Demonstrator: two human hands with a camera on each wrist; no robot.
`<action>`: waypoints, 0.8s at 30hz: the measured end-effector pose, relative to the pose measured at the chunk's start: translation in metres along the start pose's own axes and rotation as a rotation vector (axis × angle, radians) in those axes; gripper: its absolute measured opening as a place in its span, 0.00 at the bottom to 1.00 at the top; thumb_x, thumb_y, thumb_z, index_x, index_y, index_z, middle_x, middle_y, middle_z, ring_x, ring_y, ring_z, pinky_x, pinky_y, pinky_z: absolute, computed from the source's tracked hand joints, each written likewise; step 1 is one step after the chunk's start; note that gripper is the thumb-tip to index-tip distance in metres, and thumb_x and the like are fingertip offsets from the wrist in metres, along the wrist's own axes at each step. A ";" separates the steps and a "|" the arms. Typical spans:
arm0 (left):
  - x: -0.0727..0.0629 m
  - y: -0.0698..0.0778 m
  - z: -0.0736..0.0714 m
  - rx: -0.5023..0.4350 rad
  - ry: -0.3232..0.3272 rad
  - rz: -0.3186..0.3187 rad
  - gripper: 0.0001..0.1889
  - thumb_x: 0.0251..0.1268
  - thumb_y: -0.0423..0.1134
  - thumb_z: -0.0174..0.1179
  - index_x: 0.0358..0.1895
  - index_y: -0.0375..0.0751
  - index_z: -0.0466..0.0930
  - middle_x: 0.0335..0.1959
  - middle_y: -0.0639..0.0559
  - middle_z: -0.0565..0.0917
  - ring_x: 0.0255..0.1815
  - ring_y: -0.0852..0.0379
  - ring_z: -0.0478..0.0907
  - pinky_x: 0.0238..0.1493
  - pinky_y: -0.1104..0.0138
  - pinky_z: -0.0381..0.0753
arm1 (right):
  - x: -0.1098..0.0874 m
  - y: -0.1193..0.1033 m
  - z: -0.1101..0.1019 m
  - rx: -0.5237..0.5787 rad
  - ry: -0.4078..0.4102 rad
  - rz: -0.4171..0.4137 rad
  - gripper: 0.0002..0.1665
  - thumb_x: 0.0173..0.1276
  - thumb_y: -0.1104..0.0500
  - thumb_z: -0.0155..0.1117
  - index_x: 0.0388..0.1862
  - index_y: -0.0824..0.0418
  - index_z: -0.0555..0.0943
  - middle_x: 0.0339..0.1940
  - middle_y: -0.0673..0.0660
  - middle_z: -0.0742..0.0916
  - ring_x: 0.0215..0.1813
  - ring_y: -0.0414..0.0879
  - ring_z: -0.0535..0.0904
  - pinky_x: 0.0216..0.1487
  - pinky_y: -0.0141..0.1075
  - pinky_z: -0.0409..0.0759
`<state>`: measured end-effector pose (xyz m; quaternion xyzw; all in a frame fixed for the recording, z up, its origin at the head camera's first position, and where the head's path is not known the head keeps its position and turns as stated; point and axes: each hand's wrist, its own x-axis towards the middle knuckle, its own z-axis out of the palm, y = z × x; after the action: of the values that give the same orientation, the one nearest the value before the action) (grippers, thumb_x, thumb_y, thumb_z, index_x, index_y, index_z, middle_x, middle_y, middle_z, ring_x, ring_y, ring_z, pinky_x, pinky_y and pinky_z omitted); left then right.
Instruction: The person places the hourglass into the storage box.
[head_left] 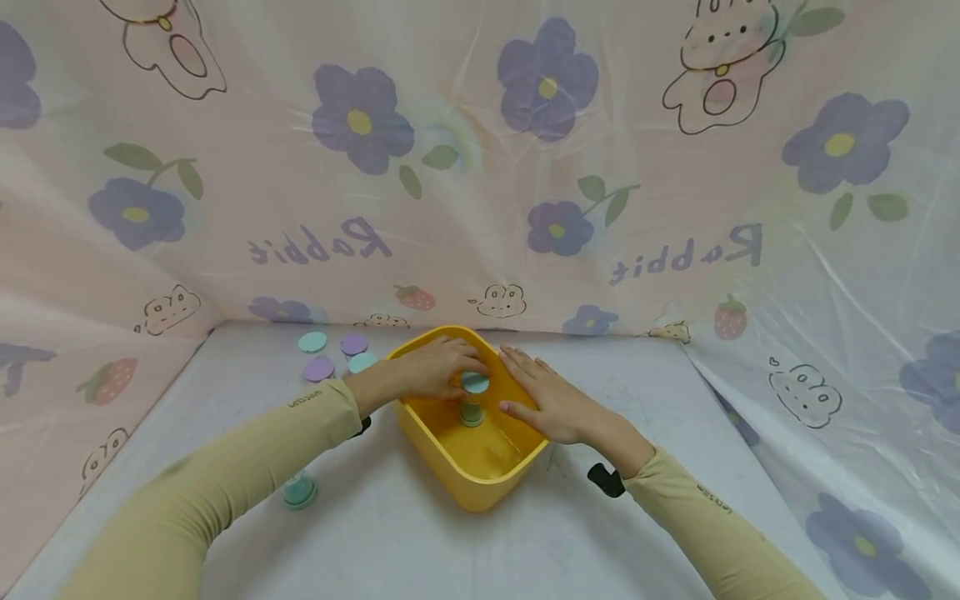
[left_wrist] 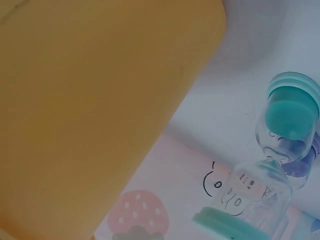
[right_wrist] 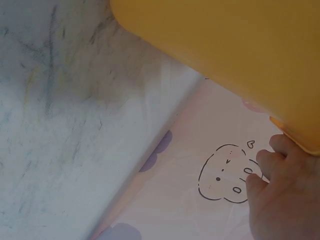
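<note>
A yellow bin [head_left: 480,496] with rounded corners stands mid-table. Inside it, my left hand [head_left: 435,369] pinches a small clear jar [head_left: 472,410] near its pale blue top, the jar about upright above or on the bin's floor. Whether it touches the floor I cannot tell. My right hand [head_left: 551,400] lies with fingers extended along the bin's right rim; in the right wrist view its fingers [right_wrist: 270,162] show against the outer wall. The bin's wall [left_wrist: 90,100] fills much of the left wrist view, which hides the left hand.
Left of the bin stand several small jars with blue or purple tops, such as a purple-topped one [head_left: 318,369]. A teal-based jar [head_left: 300,492] stands nearer, partly behind the left sleeve. A printed curtain [head_left: 465,192] rises behind the white table [head_left: 600,542].
</note>
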<state>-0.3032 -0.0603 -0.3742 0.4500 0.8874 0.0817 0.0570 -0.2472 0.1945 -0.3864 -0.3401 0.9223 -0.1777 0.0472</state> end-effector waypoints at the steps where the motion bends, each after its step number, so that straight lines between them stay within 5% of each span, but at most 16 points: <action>1: -0.001 0.000 0.000 0.000 0.001 -0.002 0.25 0.69 0.45 0.72 0.67 0.47 0.82 0.68 0.49 0.80 0.74 0.46 0.70 0.78 0.47 0.62 | 0.000 0.000 0.000 0.001 0.000 -0.001 0.48 0.83 0.38 0.50 0.87 0.62 0.47 0.88 0.57 0.51 0.87 0.54 0.45 0.84 0.56 0.44; 14: -0.015 0.000 -0.009 -0.027 0.048 0.017 0.24 0.70 0.40 0.70 0.68 0.43 0.80 0.68 0.49 0.80 0.74 0.48 0.71 0.79 0.53 0.65 | 0.001 -0.002 0.001 0.010 0.006 -0.008 0.48 0.83 0.39 0.51 0.86 0.63 0.48 0.88 0.59 0.51 0.87 0.55 0.45 0.84 0.58 0.45; 24: -0.040 0.001 -0.032 -0.082 0.190 0.015 0.20 0.73 0.37 0.67 0.65 0.39 0.82 0.67 0.46 0.80 0.70 0.44 0.75 0.74 0.50 0.71 | -0.001 -0.002 0.001 0.026 0.014 -0.003 0.48 0.82 0.40 0.52 0.86 0.62 0.48 0.87 0.59 0.52 0.87 0.55 0.45 0.85 0.55 0.42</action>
<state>-0.2849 -0.0947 -0.3412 0.4442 0.8813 0.1609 -0.0096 -0.2453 0.1937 -0.3866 -0.3395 0.9197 -0.1921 0.0448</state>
